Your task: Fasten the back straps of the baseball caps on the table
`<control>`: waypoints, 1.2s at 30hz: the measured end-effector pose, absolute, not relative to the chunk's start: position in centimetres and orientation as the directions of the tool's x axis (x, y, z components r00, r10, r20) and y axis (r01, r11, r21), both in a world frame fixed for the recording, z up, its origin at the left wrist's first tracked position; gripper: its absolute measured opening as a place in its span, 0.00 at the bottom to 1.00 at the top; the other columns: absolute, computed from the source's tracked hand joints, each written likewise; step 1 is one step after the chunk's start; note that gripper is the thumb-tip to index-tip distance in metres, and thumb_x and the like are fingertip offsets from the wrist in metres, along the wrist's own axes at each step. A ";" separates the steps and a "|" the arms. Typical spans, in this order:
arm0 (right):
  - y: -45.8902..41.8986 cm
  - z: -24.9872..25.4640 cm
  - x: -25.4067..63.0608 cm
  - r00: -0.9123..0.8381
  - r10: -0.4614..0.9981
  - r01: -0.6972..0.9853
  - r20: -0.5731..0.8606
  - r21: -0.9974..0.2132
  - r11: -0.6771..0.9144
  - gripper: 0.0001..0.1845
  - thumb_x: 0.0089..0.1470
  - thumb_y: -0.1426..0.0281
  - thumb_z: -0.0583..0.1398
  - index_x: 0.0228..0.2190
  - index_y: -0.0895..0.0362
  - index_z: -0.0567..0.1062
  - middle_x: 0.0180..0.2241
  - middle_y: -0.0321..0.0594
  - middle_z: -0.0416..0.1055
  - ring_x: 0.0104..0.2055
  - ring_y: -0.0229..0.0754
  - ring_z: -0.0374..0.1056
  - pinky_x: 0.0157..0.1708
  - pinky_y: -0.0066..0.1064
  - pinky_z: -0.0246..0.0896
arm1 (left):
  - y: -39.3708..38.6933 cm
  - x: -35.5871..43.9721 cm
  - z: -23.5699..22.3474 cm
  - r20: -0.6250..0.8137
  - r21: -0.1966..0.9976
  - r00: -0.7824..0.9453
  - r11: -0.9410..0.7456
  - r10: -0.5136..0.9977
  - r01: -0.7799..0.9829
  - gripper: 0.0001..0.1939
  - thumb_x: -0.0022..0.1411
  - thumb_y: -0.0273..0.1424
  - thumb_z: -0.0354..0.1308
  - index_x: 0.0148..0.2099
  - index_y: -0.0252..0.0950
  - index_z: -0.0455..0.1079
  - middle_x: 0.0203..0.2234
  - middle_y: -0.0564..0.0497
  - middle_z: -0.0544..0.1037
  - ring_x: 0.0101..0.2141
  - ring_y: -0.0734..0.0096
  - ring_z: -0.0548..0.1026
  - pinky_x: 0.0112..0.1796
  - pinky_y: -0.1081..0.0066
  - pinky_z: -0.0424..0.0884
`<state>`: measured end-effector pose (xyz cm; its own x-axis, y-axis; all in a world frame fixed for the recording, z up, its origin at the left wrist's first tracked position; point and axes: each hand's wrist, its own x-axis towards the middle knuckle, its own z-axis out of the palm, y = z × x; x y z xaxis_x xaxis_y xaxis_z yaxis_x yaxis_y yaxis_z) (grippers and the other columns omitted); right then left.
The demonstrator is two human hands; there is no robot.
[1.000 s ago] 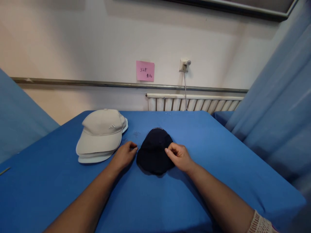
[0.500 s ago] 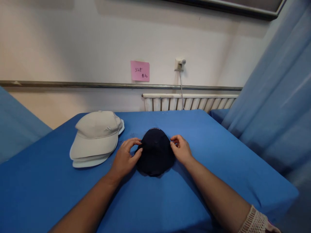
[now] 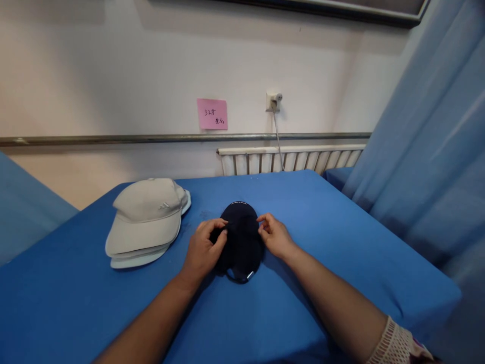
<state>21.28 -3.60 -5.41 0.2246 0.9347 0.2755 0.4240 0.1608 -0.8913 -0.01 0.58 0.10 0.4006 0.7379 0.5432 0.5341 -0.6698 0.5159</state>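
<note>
A dark navy cap [image 3: 241, 241] lies on the blue-covered table [image 3: 310, 237] in front of me, squeezed narrower between my hands. My left hand [image 3: 202, 248] grips its left side with fingers curled over the crown. On the cap's right side, my right hand [image 3: 275, 235] pinches the fabric with thumb and fingertips. To the left, a small stack of beige and white caps [image 3: 146, 220] rests on the table, apart from my hands.
A wall stands behind the table with a pink sticky note [image 3: 212, 114], a metal rail, a socket with a cable [image 3: 273, 102] and a white radiator [image 3: 288, 159]. Blue curtains [image 3: 428, 151] hang at the right and at the left edge.
Both hands have closed in on the navy cap's sides and pressed it narrower. The left hand went from resting beside the cap to gripping it. The view shifted slightly right.
</note>
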 end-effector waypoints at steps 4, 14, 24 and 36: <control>-4.1 -4.2 21.1 0.241 0.888 0.482 0.392 -0.843 0.241 0.10 0.53 0.73 0.59 0.39 0.54 0.71 0.31 0.33 0.69 0.30 0.36 0.66 0.32 0.29 0.63 | -0.1 0.1 0.5 0.551 0.403 0.479 -0.721 0.683 0.564 0.19 0.61 0.32 0.54 0.55 0.39 0.67 0.47 0.46 0.76 0.48 0.57 0.72 0.50 0.56 0.67; -4.4 -3.3 18.3 0.073 0.875 0.683 0.479 -0.663 0.307 0.08 0.49 0.76 0.63 0.33 0.54 0.75 0.35 0.37 0.70 0.36 0.39 0.66 0.36 0.31 0.62 | 0.3 1.0 -0.7 0.412 0.613 0.443 -0.602 0.796 0.512 0.16 0.62 0.36 0.54 0.49 0.38 0.71 0.44 0.47 0.79 0.43 0.61 0.77 0.48 0.61 0.71; -3.6 -3.7 16.8 0.152 0.839 0.608 0.523 -0.719 0.337 0.06 0.51 0.77 0.58 0.27 0.54 0.71 0.29 0.36 0.69 0.30 0.38 0.64 0.32 0.29 0.59 | 1.0 1.1 -1.0 0.307 0.833 0.372 -0.436 0.876 0.340 0.17 0.58 0.39 0.58 0.48 0.38 0.72 0.40 0.47 0.80 0.40 0.61 0.78 0.44 0.62 0.74; -6.5 -0.9 20.3 0.163 0.729 0.583 0.665 -0.661 0.472 0.03 0.55 0.73 0.56 0.30 0.54 0.67 0.30 0.38 0.69 0.33 0.40 0.66 0.37 0.33 0.62 | 0.5 -0.5 0.5 0.433 0.634 0.404 -0.591 0.806 0.499 0.16 0.63 0.42 0.52 0.44 0.42 0.76 0.39 0.50 0.81 0.40 0.62 0.77 0.46 0.64 0.71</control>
<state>20.29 -6.53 -0.89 0.1635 0.7291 0.6646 0.5827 0.4722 -0.6614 -0.46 0.46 0.48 0.4041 0.8059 0.4327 0.4987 -0.5906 0.6344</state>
